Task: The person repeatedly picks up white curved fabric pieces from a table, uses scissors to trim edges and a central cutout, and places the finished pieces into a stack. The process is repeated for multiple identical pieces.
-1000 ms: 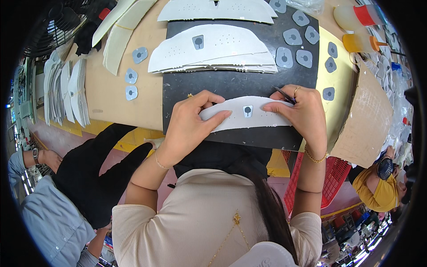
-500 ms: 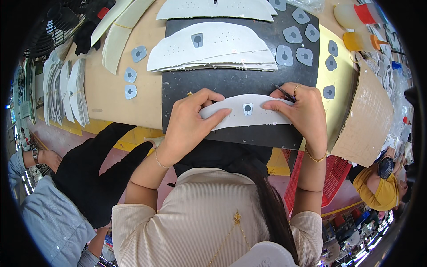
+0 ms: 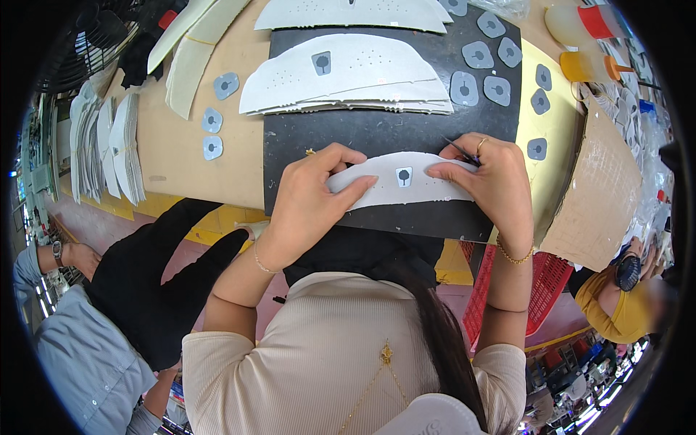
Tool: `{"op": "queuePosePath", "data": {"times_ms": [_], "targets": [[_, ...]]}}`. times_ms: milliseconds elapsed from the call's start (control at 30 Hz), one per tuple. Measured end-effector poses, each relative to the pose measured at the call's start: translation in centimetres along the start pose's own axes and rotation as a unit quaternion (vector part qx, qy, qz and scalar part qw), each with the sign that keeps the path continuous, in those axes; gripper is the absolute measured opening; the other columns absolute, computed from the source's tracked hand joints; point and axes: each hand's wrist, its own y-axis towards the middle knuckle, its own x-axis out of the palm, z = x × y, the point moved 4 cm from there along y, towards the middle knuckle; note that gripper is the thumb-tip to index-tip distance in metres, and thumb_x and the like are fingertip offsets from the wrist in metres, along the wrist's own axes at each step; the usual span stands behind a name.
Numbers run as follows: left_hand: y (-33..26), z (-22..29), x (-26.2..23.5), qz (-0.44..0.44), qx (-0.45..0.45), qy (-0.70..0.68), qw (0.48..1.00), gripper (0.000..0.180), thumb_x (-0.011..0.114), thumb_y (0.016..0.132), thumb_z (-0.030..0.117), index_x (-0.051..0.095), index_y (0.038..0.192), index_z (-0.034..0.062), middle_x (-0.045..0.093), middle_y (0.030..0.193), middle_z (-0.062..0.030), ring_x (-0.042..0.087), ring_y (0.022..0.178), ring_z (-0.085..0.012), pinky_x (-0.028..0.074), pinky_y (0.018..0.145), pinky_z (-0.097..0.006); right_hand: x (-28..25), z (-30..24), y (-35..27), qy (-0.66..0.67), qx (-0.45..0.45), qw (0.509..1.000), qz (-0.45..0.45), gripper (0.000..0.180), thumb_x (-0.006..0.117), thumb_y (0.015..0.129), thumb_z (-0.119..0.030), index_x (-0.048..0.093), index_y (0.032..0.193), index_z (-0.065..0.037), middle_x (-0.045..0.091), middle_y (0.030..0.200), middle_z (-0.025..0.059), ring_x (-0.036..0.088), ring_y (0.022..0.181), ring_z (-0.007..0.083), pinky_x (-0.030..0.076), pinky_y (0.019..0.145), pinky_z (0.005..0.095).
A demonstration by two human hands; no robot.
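A curved white panel (image 3: 428, 187), with a small light patch (image 3: 404, 177) bearing a dark tree-like mark at its middle, is stretched between my hands above the black mat (image 3: 348, 135). My left hand (image 3: 319, 188) pinches its left end between thumb and fingers. At the other end my right hand (image 3: 493, 177) grips the panel the same way. A thin dark pointed tool (image 3: 460, 148) also sticks out from the right fingers; its rear part is hidden in the hand. Just beyond lies a stack of similar white panels (image 3: 362, 69), the top one bearing a grey patch.
Loose grey patches (image 3: 464, 88) lie on the mat, the table and the yellow sheet (image 3: 540, 188). Two squeeze bottles (image 3: 580, 67) stand far right, beside a cardboard piece (image 3: 598, 188). Panel bundles (image 3: 125, 148) sit at left. Below right is a red basket (image 3: 547, 293). A person (image 3: 87, 355) is at left.
Almost nothing differs. Both hands keep their hold on the white panel, and the view has shifted very slightly.
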Motion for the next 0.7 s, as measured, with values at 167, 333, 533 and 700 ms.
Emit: {"op": "queuePosePath", "data": {"times_ms": [167, 333, 533, 700], "targets": [[0.0, 0.0, 0.0, 0.001, 0.006, 0.005, 1.000, 0.026, 0.078, 0.083, 0.017, 0.067, 0.100, 0.0015, 0.068, 0.076, -0.0139, 0.067, 0.065, -0.0240, 0.051, 0.060, -0.031, 0.1, -0.2, -0.1, -0.009, -0.015, 1.000, 0.008, 0.031, 0.084, 0.071, -0.030, 0.071, 0.080, -0.004, 0.070, 0.078, 0.0102, 0.067, 0.066, 0.0294, 0.051, 0.061, 0.0347], [-0.3, 0.4, 0.2, 0.033, 0.066, 0.037, 0.997, 0.024, 0.077, 0.083, 0.015, 0.067, 0.101, 0.0024, 0.068, 0.081, -0.0130, 0.066, 0.063, -0.0264, 0.051, 0.058, -0.033, 0.1, -0.7, -0.5, -0.052, -0.042, 0.997, 0.028, 0.029, 0.082, 0.071, -0.027, 0.070, 0.085, -0.006, 0.067, 0.082, 0.0080, 0.066, 0.071, 0.0272, 0.051, 0.061, 0.0351], [-1.4, 1.8, 0.4, 0.091, 0.186, 0.224, 0.952, 0.027, 0.076, 0.077, 0.009, 0.068, 0.103, 0.0063, 0.061, 0.109, -0.0105, 0.062, 0.089, -0.0268, 0.049, 0.076, -0.036, -0.2, -2.9, -1.7, -0.155, -0.110, 0.978, 0.088, 0.025, 0.078, 0.069, -0.015, 0.072, 0.092, -0.010, 0.058, 0.091, 0.0024, 0.061, 0.074, 0.0197, 0.050, 0.059, 0.0313], [-1.8, 1.8, 1.1, 0.056, 0.327, 0.259, 0.907, 0.036, 0.073, 0.073, 0.004, 0.069, 0.109, 0.0072, 0.058, 0.123, -0.0095, 0.055, 0.099, -0.0263, 0.044, 0.088, -0.040, 0.8, -2.7, -2.8, -0.175, -0.232, 0.954, 0.079, 0.031, 0.068, 0.072, -0.011, 0.073, 0.102, -0.009, 0.061, 0.100, 0.0009, 0.060, 0.076, 0.0151, 0.049, 0.059, 0.0276]]}}
